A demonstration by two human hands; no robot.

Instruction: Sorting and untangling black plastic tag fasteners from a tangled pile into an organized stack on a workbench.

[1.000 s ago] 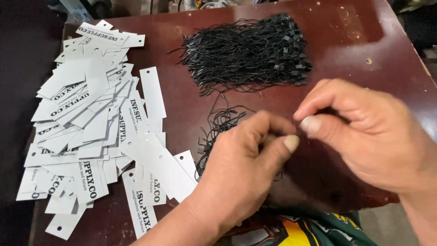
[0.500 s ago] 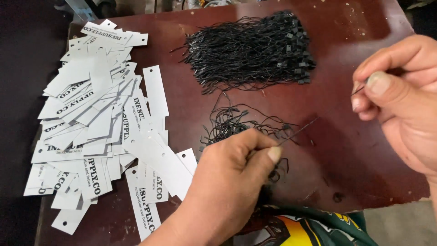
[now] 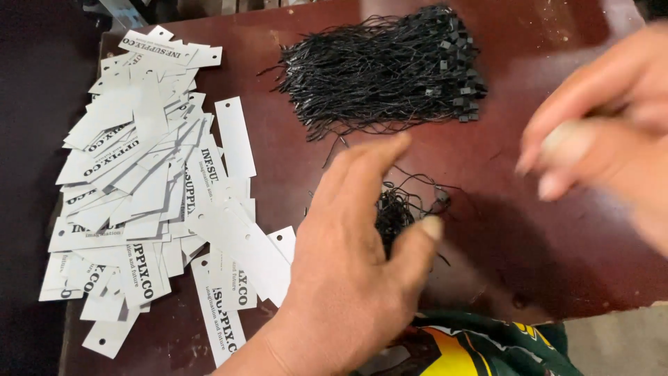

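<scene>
View from above a dark reddish-brown table (image 3: 529, 230). The left hand (image 3: 355, 264) hovers palm-down over a small tangle of black strings (image 3: 400, 209) lying near the table's front edge; its fingers are loosely extended and slightly apart, the thumb set off to the side, nothing clearly pinched between them. The right hand (image 3: 605, 139), blurred by motion, is raised at the right edge of the view, its fingertips drawn together; whether a string is held between them cannot be told. A larger bundle of black strings (image 3: 383, 69) with small fastener ends lies toward the far side of the table. A spread heap of white rectangular tags (image 3: 153, 195), each punched with a hole, covers the table's left part.
</scene>
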